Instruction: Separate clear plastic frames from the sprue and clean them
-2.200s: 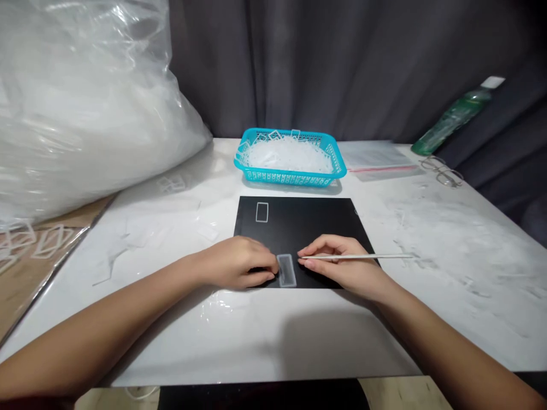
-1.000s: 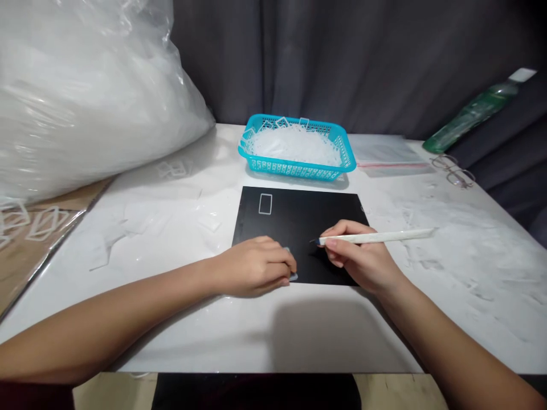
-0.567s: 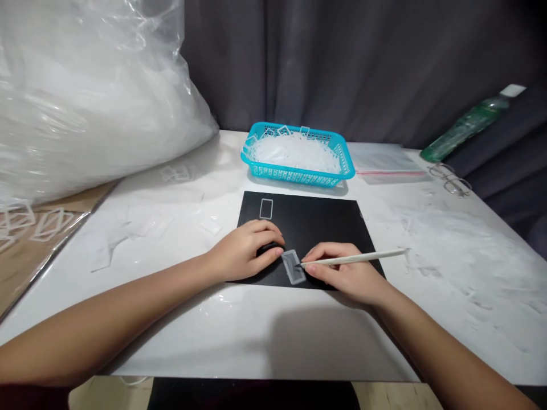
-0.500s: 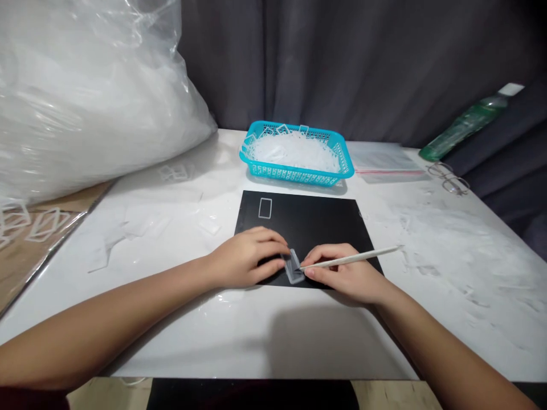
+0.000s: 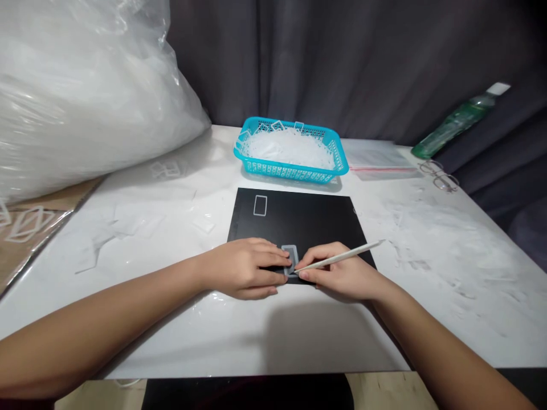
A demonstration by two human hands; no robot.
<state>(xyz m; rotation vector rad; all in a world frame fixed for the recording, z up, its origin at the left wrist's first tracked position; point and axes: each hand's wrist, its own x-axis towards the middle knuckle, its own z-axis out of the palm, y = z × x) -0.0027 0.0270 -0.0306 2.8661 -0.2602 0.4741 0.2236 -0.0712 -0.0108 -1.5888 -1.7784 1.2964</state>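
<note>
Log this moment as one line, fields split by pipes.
left hand: touching translucent rectangle | right hand: holding white pen-like tool, tip at rectangle | under rectangle: black mat | beyond mat: blue basket, white pieces inside

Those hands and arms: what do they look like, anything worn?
The left hand and right hand are ungloved, with no rings or watches visible; both forearms are bare. A dark reddish sleeve edge shows on the left only.
</note>
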